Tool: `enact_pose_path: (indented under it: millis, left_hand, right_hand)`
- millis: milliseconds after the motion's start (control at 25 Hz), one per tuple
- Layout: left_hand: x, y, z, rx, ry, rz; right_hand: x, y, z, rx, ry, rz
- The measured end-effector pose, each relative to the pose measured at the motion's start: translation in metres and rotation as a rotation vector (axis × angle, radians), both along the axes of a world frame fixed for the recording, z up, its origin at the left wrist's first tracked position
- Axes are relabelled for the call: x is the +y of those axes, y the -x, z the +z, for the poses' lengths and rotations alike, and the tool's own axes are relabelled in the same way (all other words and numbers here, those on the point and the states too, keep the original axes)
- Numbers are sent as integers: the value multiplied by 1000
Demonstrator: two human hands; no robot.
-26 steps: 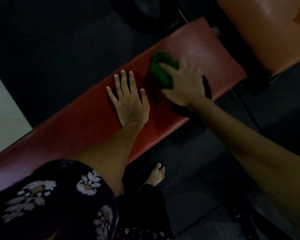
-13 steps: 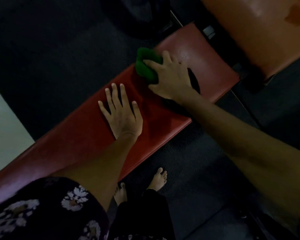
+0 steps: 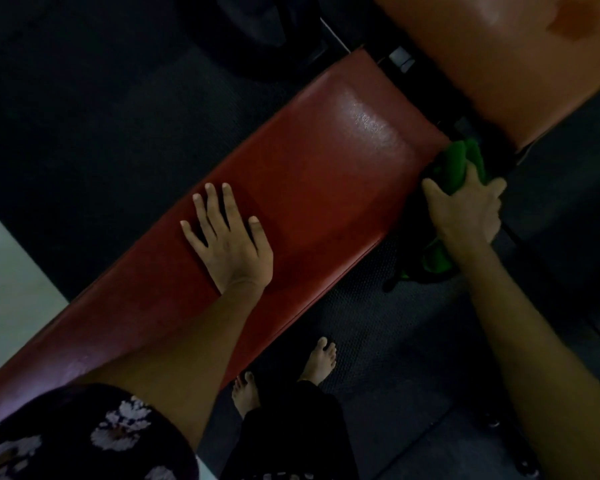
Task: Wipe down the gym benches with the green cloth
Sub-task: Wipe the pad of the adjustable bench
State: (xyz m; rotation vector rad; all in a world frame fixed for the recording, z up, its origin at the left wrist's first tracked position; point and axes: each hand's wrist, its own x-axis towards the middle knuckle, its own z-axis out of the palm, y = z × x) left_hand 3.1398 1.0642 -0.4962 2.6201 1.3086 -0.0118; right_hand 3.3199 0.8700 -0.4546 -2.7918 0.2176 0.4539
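Note:
A long red padded bench (image 3: pixel 319 188) runs diagonally from lower left to upper right. My left hand (image 3: pixel 227 239) lies flat on its middle with fingers spread. My right hand (image 3: pixel 465 213) grips the green cloth (image 3: pixel 459 166) at the bench's right end corner, near its front edge. Part of the cloth hangs below my wrist, off the pad. A wet sheen shows on the pad near that end.
An orange padded bench section (image 3: pixel 499 57) stands at the upper right, across a narrow dark gap with a metal bracket (image 3: pixel 400 60). Dark rubber matting (image 3: pixel 378 323) covers the floor. My bare feet (image 3: pixel 321 360) stand beside the bench's near edge. A pale floor patch (image 3: pixel 11 289) lies at left.
My right hand has swept the green cloth from the bench's far edge to the right end corner, leaving a wet sheen. My left hand stays flat on the pad.

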Motion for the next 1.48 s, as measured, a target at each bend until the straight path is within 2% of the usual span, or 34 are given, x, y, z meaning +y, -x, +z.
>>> enact_pose_path:
  millis: [80,200,400,520,600,880,1040,1160,1320,1400,1480]
  left_hand:
    - [-2,0,-1,-6,-5,5]
    - [-3,-1,-1,-31,-8,7]
    - [-1,0,-2,-19,-21,3]
    - [-1,0,-3,-22,-26,1]
    - [-1,-1,-3,-27,-31,3]
    - [-4,-1,-4,-51,-25,-2]
    - [-5,-1,-3,-50,-16,-1]
    - [0,-1,-4,-45,-18,7]
    - [-2,-3,-4,-32,-17,3]
    - [-1,-1,-4,-25,-23,4]
    - [0,-1,-3,-22,-22,-1]
  right_hand:
    - [3,3,-1,-25,-71,-27]
    - [35,-14,4,-76,-38,107]
    - [117,-64,11,-7,-73,194]
    - [156,-75,10,-20,-75,427]
    - [151,-79,7,5,-57,533]
    - [33,-49,5,70,-57,243]
    - [29,-31,4,-1,16,221]
    - [72,-58,5,-22,37,372]
    - [139,-54,6,-59,51,708]
    - [145,-25,7,-80,49,856]
    - [116,2,9,-86,11,950]
